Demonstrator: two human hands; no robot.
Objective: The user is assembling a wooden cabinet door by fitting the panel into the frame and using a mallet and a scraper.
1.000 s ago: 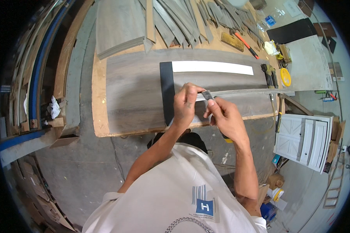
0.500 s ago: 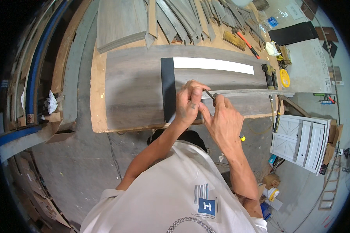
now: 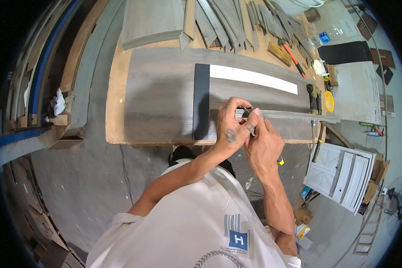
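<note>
Head view: your left hand (image 3: 233,123) pinches the strip (image 3: 295,115), long axis 9-to-3 o'clock, pointing toward 3; right hand (image 3: 264,145) clasps a tool (image 3: 280,161).

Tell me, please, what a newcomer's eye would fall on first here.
Probably the white strip, meeting a dark bar in an L on the grey panel. Nearer, the left hand and right hand sit close together at a long grey strip. An orange-handled tool lies beyond the white strip's right end.

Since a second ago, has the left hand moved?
Yes, to the right: against the dark bar on the grey board, the left hand stands farther off, with a gap now showing between them.
</note>
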